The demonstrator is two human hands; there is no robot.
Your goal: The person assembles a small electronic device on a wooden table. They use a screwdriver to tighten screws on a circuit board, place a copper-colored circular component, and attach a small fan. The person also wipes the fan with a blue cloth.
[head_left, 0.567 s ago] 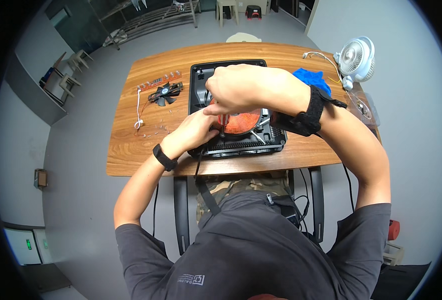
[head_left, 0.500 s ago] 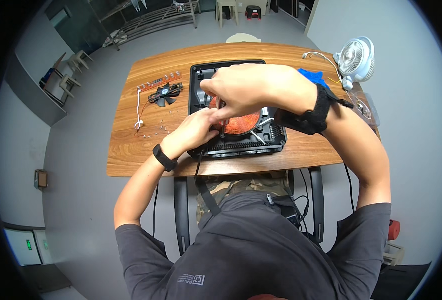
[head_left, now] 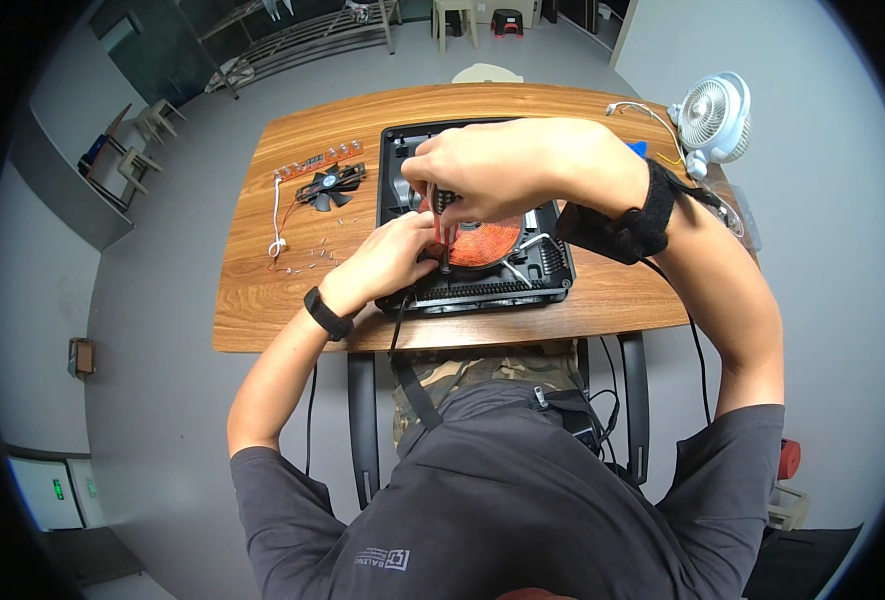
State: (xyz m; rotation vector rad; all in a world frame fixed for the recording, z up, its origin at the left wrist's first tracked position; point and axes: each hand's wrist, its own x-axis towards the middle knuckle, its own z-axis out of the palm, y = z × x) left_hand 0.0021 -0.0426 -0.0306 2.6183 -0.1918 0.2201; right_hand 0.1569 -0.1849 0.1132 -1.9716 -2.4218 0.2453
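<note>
A black, open appliance housing, like an induction cooker's base (head_left: pixel 561 262), lies on the wooden table with a round copper-coloured coil (head_left: pixel 485 246) inside. My right hand (head_left: pixel 478 175) comes over it from the right, fingers wrapped round a screwdriver (head_left: pixel 445 232) with a red and dark handle. Its shaft stands nearly upright, with its tip at the coil's near left edge. Close against the shaft, my left hand (head_left: pixel 398 255) rests on the housing's left side, fingers curled together. What its fingertips grip is hidden. A white wire (head_left: pixel 518 272) lies over the coil's right edge.
Left of the housing are a small black fan (head_left: pixel 332 187), an orange circuit board (head_left: pixel 318 162) with a white cable, and several loose screws (head_left: pixel 323 253). A light-blue desk fan (head_left: pixel 713 118) stands at the far right, near a blue cloth (head_left: pixel 640 149) partly behind my right arm.
My right hand has turned at the wrist, and its forearm has risen slightly. More of the screwdriver's red handle shows now. My left hand has hardly moved.
</note>
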